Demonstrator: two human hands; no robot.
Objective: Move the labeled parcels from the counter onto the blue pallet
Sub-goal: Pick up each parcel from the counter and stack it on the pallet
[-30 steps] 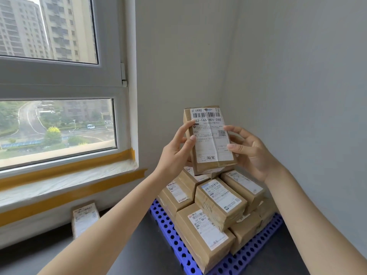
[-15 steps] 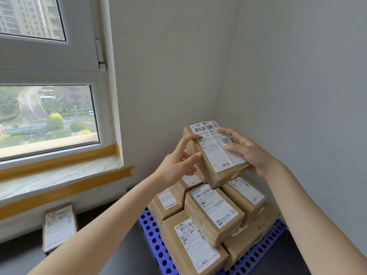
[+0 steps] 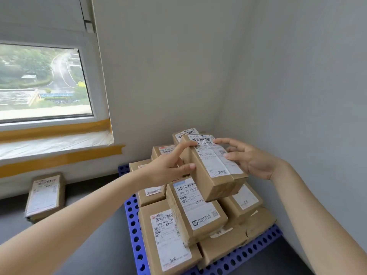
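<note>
A brown cardboard parcel (image 3: 217, 182) with a white barcode label lies tilted on top of the stack, held between both hands. My left hand (image 3: 164, 169) pinches its left edge, index finger on top and thumb against the side. My right hand (image 3: 252, 159) holds the right side, with its fingers spread over the label. Beneath it, several labeled parcels (image 3: 196, 209) are piled in layers on the blue perforated pallet (image 3: 135, 231), which lies in the corner of the room.
One more labeled parcel (image 3: 44, 195) leans against the wall under the window sill (image 3: 49, 143), left of the pallet. Grey walls close in behind and right of the stack. Dark floor (image 3: 103, 245) runs between the pallet and the loose parcel.
Both hands have lowered the parcel from chest height and tipped it from upright to nearly flat, down onto the top of the stack. The view has swung right and down.
</note>
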